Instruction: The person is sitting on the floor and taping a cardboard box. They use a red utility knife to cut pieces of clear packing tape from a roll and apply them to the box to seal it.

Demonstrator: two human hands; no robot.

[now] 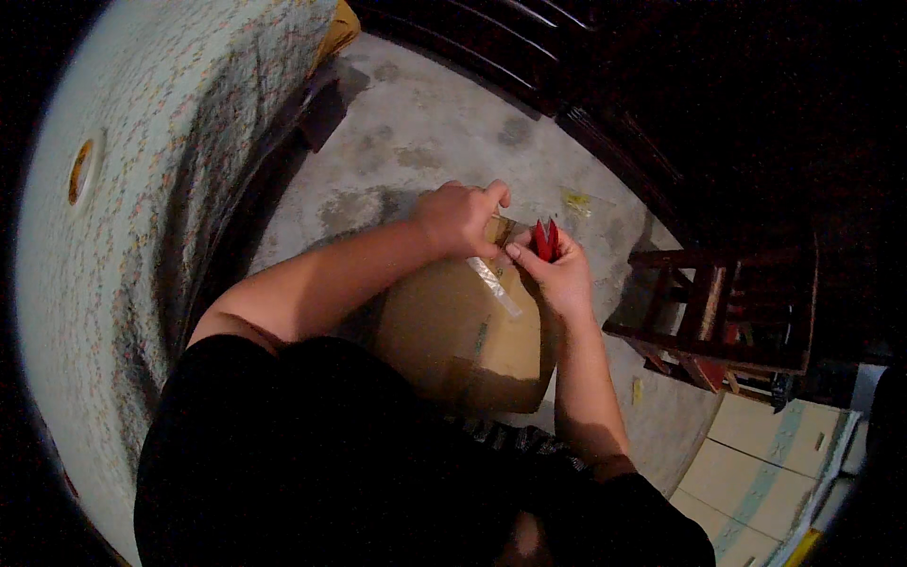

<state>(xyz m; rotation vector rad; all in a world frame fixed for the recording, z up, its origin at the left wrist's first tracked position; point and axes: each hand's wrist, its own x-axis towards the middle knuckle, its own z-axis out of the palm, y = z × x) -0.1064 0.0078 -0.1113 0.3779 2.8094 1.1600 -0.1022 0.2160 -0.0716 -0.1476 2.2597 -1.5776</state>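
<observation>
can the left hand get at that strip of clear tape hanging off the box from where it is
Probably yes: the left hand rests on the cardboard box right above the tape strip, with nothing between them; the right hand holding the red tool sits beside it.

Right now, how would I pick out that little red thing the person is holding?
Find the brown cardboard box on the concrete floor, in front of the person. At its far top edge the two hands meet; the red tool sticks up from the right hand, beside the left hand. It is the only bright red thing there, next to a strip of clear tape.
</observation>
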